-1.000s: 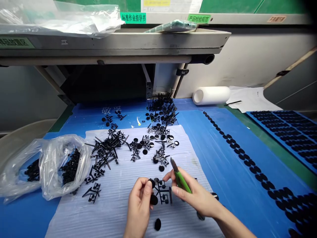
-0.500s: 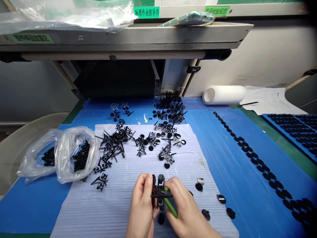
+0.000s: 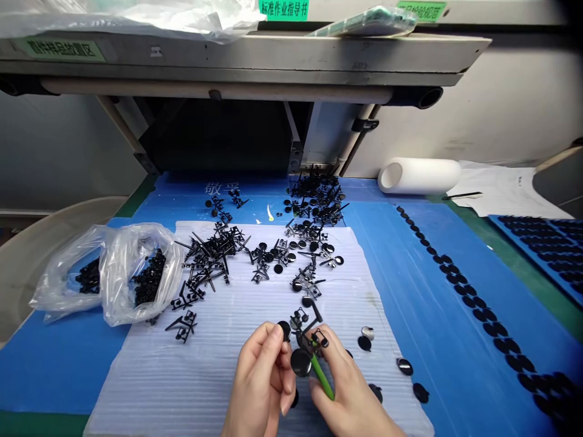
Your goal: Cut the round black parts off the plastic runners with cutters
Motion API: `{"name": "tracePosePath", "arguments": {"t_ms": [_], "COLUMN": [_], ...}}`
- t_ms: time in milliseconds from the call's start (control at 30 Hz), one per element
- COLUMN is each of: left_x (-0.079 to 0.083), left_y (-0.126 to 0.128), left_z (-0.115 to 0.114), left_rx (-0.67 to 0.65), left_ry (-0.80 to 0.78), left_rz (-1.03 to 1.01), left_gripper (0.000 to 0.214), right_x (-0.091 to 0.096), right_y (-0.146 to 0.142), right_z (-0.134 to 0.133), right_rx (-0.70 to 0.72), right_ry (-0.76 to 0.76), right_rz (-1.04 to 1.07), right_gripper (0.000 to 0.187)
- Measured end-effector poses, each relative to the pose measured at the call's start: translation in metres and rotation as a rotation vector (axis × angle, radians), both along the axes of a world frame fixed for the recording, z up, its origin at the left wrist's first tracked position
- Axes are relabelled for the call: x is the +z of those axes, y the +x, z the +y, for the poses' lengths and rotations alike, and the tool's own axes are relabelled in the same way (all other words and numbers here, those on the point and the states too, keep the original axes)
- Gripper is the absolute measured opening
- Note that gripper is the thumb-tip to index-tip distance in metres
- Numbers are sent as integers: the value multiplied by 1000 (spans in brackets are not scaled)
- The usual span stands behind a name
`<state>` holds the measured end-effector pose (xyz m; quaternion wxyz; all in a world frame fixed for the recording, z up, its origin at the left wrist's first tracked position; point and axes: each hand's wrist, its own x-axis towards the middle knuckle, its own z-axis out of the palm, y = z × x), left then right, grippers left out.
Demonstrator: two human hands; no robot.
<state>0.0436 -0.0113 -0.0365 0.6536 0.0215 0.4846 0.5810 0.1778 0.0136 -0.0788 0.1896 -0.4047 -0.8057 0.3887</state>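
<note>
My left hand [image 3: 264,376] pinches a small black disc [image 3: 283,330] between thumb and fingers. In my right hand [image 3: 339,382] are green-handled nippers [image 3: 322,377], their jaws mostly hidden behind black plastic. A branched black plastic sprue [image 3: 314,312] with small parts on it sits at the right fingertips, by the nippers. Just below, a larger black disc [image 3: 301,362] hangs between the two hands; whether it is joined to the sprue I cannot tell. Several loose black discs [image 3: 364,343] lie on the white sheet right of my hands.
Heaps of black sprues [image 3: 218,246] cover the far part of the white foam sheet [image 3: 150,376]. Clear bags of small black parts [image 3: 141,273] stand left. Rows of black discs [image 3: 471,300] run along the right, near a white roll [image 3: 421,176]. A shelf [image 3: 228,64] overhangs the back.
My hands have moved slightly apart. The sprue has turned and shifted toward my right hand, and a disc now shows in my left pinch. The whole view has tilted a little.
</note>
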Motion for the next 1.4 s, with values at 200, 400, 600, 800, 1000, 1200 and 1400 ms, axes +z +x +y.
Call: {"name": "tracePosePath", "arguments": {"t_ms": [200, 400, 600, 800, 1000, 1200, 1400], "left_x": [0, 0, -2, -2, -4, -13, -19], "left_y": [2, 1, 0, -4, -4, 3, 0], "left_z": [0, -1, -3, -3, 1, 4, 4], "left_rx": [-17, -42, -91, -74, -109, -105, -116], "left_ry": [-6, 10, 42, 7, -3, -109, -28], "left_rz": [-25, -85, -88, -104, 61, 257, 230], "left_gripper": [22, 20, 23, 23, 31, 32, 29], "right_x": [4, 4, 1, -1, 1, -1, 1], "right_y": [-3, -3, -2, -1, -3, -7, -1], "right_z": [3, 6, 8, 6, 7, 5, 6], "right_rx": [18, 16, 34, 47, 81, 70, 96], "right_ry": [-52, -31, 12, 63, 93, 156, 56], "right_rz": [54, 25, -47, -86, -199, -308, -257], "right_gripper": [42, 39, 30, 30, 34, 35, 29]}}
